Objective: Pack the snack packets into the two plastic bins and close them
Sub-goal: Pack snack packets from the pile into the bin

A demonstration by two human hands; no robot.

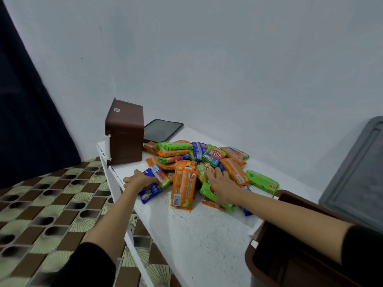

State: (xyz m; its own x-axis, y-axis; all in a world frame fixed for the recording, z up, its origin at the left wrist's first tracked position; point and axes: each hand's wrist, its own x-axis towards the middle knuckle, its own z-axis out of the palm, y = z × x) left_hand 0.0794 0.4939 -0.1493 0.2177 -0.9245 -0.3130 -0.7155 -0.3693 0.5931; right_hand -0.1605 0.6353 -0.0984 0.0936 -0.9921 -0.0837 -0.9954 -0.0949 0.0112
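Observation:
A heap of orange, green and blue snack packets (199, 162) lies on the white table (199, 235). My left hand (138, 179) reaches to the heap's left edge, its fingers curled round a packet (160, 175) beside a blue packet (149, 191). My right hand (219, 185) lies flat on the middle of the heap with fingers spread. One brown plastic bin (126, 135) lies tipped on its side at the table's far left corner. A second brown bin (290, 245) stands open at the lower right, under my right forearm.
A dark tablet (163, 130) lies flat behind the heap, against the pale wall. A grey lid-like panel (356, 172) leans at the right. The table's left edge drops to a patterned floor (41, 204). A dark curtain (24, 100) hangs at the left.

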